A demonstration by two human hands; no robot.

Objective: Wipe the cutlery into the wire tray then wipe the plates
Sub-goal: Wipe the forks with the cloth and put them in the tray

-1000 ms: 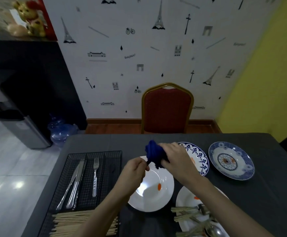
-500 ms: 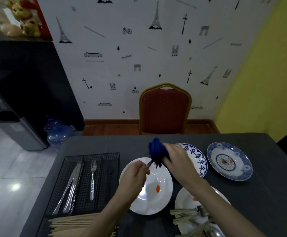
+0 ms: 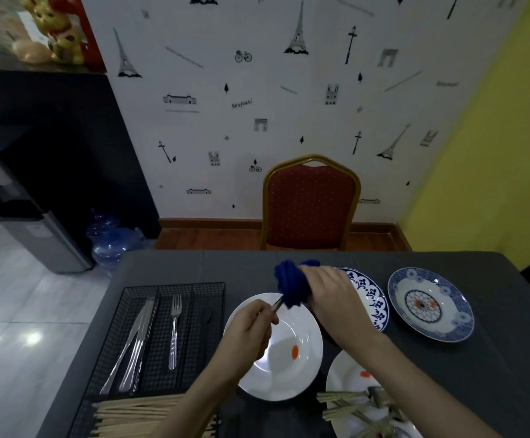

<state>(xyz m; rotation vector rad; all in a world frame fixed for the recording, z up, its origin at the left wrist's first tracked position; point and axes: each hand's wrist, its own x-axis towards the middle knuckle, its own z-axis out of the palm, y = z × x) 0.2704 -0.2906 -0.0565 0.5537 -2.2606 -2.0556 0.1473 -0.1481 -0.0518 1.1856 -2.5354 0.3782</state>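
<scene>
Surface: dark grey table (image 3: 447, 390), red chair behind.
Left hand (image 3: 251, 327): gripping thin metal cutlery piece (image 3: 277, 306).
Right hand (image 3: 330, 295): squeezing bunched blue cloth (image 3: 290, 284) round its tip.
Change: cloth sliding outward since earlier; wiping nearly finishing.
Destination: black wire tray (image 3: 207, 289), leftward.

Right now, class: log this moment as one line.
left hand: holds metal utensil | right hand: wipes it with dark blue cloth | black wire tray: two knives, fork

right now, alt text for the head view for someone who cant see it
Over a dark table, the right hand wraps a blue cloth round a metal utensil held by the left hand, above a white plate. A wire tray at left holds knives and a fork.
</scene>
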